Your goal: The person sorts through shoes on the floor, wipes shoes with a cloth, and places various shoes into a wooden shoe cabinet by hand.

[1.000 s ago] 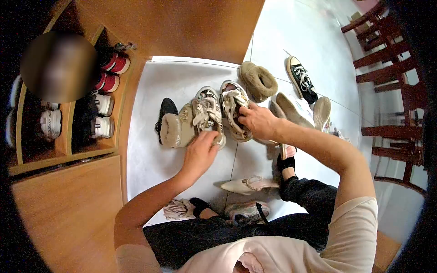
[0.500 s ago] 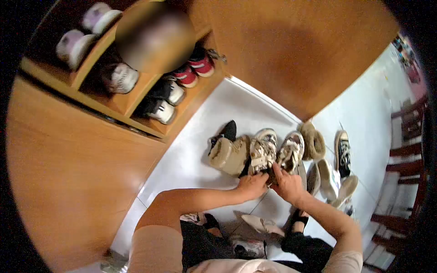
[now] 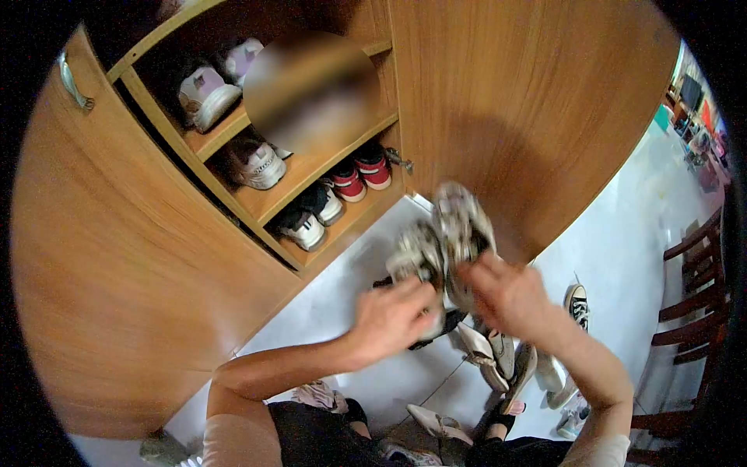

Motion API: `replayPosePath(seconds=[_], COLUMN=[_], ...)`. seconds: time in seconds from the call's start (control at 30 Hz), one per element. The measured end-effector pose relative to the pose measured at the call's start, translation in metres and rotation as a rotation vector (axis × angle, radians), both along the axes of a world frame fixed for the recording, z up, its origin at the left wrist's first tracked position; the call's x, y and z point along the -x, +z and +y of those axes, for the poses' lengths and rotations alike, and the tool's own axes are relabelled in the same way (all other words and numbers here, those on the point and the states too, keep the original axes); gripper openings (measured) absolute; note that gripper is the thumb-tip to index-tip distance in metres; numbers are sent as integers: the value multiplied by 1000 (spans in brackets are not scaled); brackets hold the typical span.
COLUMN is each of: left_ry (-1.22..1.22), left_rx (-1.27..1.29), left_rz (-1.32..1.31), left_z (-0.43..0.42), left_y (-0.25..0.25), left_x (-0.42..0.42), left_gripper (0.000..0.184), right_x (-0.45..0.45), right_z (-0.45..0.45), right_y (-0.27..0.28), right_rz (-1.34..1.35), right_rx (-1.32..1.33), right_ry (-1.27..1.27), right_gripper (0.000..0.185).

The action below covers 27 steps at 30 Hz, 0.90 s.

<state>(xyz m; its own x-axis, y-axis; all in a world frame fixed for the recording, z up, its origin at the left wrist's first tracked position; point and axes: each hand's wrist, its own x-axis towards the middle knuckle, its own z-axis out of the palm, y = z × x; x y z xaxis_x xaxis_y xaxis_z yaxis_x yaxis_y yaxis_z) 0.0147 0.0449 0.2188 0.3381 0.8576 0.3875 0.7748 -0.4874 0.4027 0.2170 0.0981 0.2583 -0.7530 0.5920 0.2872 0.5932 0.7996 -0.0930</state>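
A pair of light, silvery sneakers is lifted off the floor in front of the shoe cabinet, blurred by motion. My left hand (image 3: 393, 315) grips the heel end of the left sneaker (image 3: 416, 253). The right sneaker (image 3: 463, 218) is gripped at its heel by my right hand (image 3: 510, 296), with its toe pointing at the cabinet. Both sneakers are side by side, very close together. Beneath them some dark footwear (image 3: 443, 327) on the floor is partly hidden by my hands.
The open cabinet (image 3: 311, 198) holds white-and-black sneakers (image 3: 305, 231), red shoes (image 3: 375, 173) and lilac-white sneakers (image 3: 208, 97). Its open door (image 3: 482, 93) stands to the right. Pale flats (image 3: 482, 358), a pointed shoe (image 3: 436, 424) and a black canvas sneaker (image 3: 577, 306) lie on the floor. Dark wooden chair parts (image 3: 692, 319) are far right.
Both hands have raised the two sneakers from the row on the floor and brought them toward the cabinet. The head view has shifted, showing more of the cabinet.
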Motion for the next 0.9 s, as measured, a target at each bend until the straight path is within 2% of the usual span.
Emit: replayPosePath(seconds=[0.07,0.17,0.27,0.43,0.57,0.6,0.63,0.77,0.8,0.9], left_ry=[83,277,371,461,511,559,623,727,774,790], left_rx=[-216,-439,-680,-724,-767,-740,-702,-655,-553,-677], left_rz=[-13,-1,-12,-29,-104,-160,12,-30,-96,-51], left_z=[16,53,102,158,200,209,210,238,243,257], left_y=[32,85,114,146,165,168,173,178,181,172], left_x=[18,39,66,93,108,112,113,135,139,144], left_gripper=[15,16,19,21,21,20,22,24,24,25], right_x=[16,55,92,134,152,157,163,185,190,209], right_z=[27,71,122,173,206,213,221,245,252,276], right_y=[39,84,108,145,159,158,156,140,137,131], right_rz=[206,566,652,845,810,807,791,748,747,838], right_rx=[-172,-283,-255,-167,-203,-198,-188,-183,-175,-128], right_ry=[19,57,96,26,5,2,-2,-36,-41,19], right_gripper=[34,27,28,32,35,35,34,36,36,37])
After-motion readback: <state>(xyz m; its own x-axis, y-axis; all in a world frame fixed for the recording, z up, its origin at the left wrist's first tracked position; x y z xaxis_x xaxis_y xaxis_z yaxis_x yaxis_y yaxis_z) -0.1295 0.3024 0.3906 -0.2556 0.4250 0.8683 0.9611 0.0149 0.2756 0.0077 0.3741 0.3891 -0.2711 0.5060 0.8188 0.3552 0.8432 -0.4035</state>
